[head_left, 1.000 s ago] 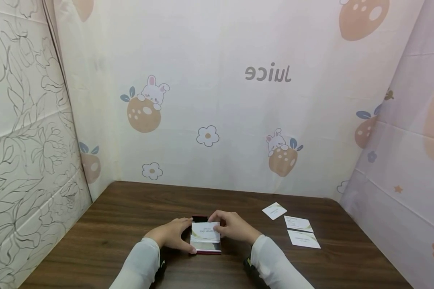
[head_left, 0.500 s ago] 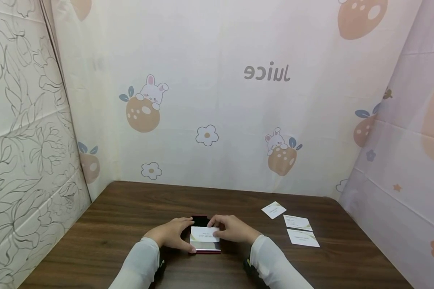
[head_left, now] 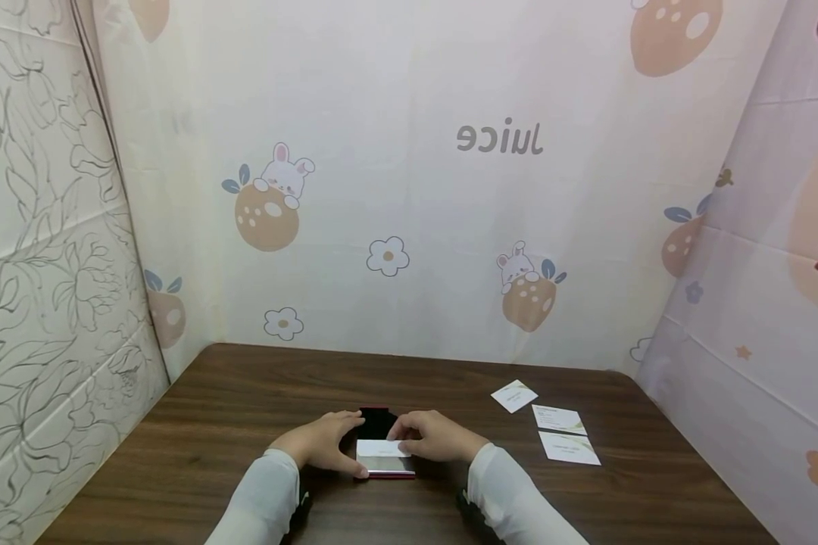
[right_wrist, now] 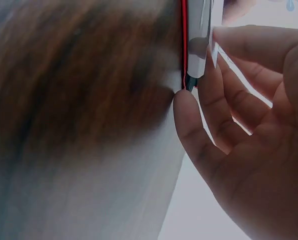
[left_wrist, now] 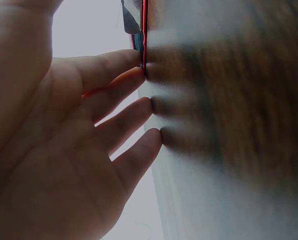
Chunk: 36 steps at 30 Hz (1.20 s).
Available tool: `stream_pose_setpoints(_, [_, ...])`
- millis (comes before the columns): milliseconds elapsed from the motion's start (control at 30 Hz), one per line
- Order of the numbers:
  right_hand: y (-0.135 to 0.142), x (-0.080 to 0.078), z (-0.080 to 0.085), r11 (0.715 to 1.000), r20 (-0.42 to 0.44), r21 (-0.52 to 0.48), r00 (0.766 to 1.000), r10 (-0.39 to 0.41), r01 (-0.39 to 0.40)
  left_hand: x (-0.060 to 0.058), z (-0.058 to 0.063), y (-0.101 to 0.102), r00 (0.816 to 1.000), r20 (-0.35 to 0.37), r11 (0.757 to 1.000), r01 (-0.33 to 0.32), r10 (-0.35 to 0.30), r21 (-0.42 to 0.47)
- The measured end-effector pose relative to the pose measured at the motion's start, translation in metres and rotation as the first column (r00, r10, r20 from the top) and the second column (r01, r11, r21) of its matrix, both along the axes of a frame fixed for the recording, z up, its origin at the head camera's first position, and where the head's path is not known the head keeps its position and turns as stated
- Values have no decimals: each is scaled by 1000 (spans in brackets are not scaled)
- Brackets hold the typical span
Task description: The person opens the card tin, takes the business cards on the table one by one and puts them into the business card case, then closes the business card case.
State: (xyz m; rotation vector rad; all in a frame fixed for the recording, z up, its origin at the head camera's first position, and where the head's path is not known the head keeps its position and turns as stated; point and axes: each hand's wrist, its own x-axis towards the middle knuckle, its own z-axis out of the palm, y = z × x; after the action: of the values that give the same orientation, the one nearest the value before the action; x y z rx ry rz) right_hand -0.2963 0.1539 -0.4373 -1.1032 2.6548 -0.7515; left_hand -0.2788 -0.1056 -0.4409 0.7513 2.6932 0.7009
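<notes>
A business card case (head_left: 373, 424) lies unfolded on the table, its black lid at the back and its silver pocket (head_left: 385, 466) in front. Between thumb and fingers, my right hand (head_left: 439, 437) pinches the right side of a white business card (head_left: 380, 448) over the pocket. My left hand (head_left: 322, 441) spreads along the left side of the case, thumb at its near left corner and index fingertip by the lid. In the left wrist view its fingers (left_wrist: 131, 120) are nearly straight, tips down at the tabletop. The right wrist view shows the case's red edge (right_wrist: 184, 45) upright beside the right fingertips.
Three loose business cards lie to the right: one turned askew (head_left: 514, 396) farther back, one printed card (head_left: 560, 420), and another card (head_left: 569, 447) just in front of it. The brown wooden table (head_left: 245, 386) meets a patterned cloth backdrop (head_left: 409, 318) behind.
The right hand has drawn the card toward the near side, over the silver pocket, so more of the black lid shows. The left hand keeps its place at the case.
</notes>
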Motion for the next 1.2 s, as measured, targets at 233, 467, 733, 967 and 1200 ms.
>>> stream_pose_setpoints(233, [-2,1,-3,1000,-15,-10,1000,-5,5,1,1,0,1000,-7,1000,2,-2,9])
stream_pose_setpoints(467, [-2,1,-3,1000,-20,-7,1000,9,-9,0,0,0,1000,-13,1000,5,-5,5])
stream_pose_setpoints(733, [0,-1,-2,1000,-13,12,1000,24,-23,0,0,0,1000,-12,1000,8,-8,6])
stream_pose_setpoints(967, [11,-2,0,1000,-36,-24,999,-16,15,-1,-1,0,1000,-9,1000,9,-9,11])
stream_pose_setpoints(1200, [35,-8,6,990,-127,-50,982,-138,133,-1,-1,-2,1000,-13,1000,19,-19,18])
